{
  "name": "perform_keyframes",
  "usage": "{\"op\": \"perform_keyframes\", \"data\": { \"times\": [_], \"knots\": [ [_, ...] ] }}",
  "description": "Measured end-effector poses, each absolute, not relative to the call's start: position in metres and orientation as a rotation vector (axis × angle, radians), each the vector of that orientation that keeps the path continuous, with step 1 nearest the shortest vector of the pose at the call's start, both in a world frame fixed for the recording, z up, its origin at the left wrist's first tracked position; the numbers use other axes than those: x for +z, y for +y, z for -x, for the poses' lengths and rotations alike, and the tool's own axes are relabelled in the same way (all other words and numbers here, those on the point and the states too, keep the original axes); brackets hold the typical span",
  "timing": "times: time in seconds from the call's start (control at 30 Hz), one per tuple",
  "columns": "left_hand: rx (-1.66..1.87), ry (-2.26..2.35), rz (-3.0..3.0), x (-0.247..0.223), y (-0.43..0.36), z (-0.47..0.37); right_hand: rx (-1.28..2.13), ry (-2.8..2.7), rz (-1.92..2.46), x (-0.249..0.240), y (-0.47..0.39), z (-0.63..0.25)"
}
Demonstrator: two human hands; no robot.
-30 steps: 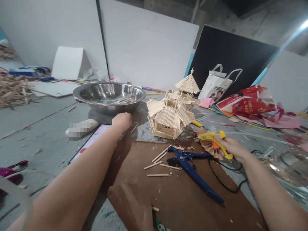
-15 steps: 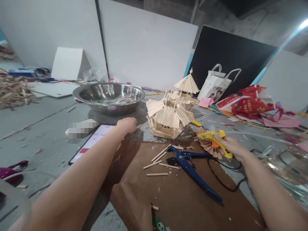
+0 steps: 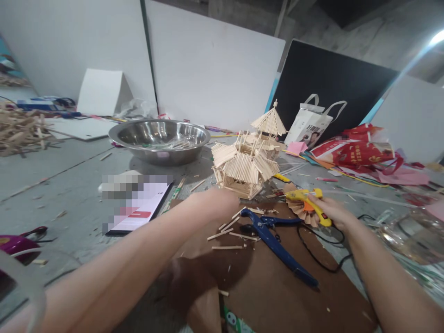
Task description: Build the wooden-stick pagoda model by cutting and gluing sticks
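My left hand [image 3: 222, 203] is blurred, just in front of the near pavilion model [image 3: 244, 166] built of thin wooden sticks; its fingers are hidden, and so is whatever they may hold. Closed around a yellow glue gun [image 3: 305, 196] is my right hand [image 3: 329, 208], right of the model. The gun lies over a pleated brown paper fan [image 3: 300, 213]. Blue cutters [image 3: 280, 252] rest on a brown sheet [image 3: 277, 296], with several cut sticks [image 3: 227, 248] beside them. A second model with a pointed roof [image 3: 269, 121] stands behind the first.
A steel basin [image 3: 159, 155] stands at the back left. A phone [image 3: 142, 206] lies in front of it. On the far left is a stick pile [image 3: 21, 127]. Red bags [image 3: 360, 148], a white bag [image 3: 308, 125] and a clear container [image 3: 409, 231] are on the right.
My left hand has moved right, from beside the phone to the front of the near model, uncovering the phone. My right hand still holds the glue gun in nearly the same place.
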State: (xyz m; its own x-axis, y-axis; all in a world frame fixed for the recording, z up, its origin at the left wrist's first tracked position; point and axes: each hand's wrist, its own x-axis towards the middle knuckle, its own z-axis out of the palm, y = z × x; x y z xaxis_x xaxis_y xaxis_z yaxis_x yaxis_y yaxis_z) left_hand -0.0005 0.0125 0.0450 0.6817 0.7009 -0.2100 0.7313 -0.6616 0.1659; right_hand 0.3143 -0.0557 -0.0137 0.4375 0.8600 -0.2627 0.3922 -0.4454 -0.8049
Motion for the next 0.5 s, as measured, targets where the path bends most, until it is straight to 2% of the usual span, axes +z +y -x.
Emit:
{"op": "perform_keyframes", "data": {
  "times": [0.17,0.5],
  "knots": [
    [-0.414,1.095,-2.762,0.030,0.005,-0.003,0.880,-1.020,2.026,-0.015,-0.053,-0.314],
    [-0.226,1.101,-2.907,0.018,0.001,-0.008,0.854,-1.016,1.989,-0.024,-0.049,-0.321]
  ]
}}
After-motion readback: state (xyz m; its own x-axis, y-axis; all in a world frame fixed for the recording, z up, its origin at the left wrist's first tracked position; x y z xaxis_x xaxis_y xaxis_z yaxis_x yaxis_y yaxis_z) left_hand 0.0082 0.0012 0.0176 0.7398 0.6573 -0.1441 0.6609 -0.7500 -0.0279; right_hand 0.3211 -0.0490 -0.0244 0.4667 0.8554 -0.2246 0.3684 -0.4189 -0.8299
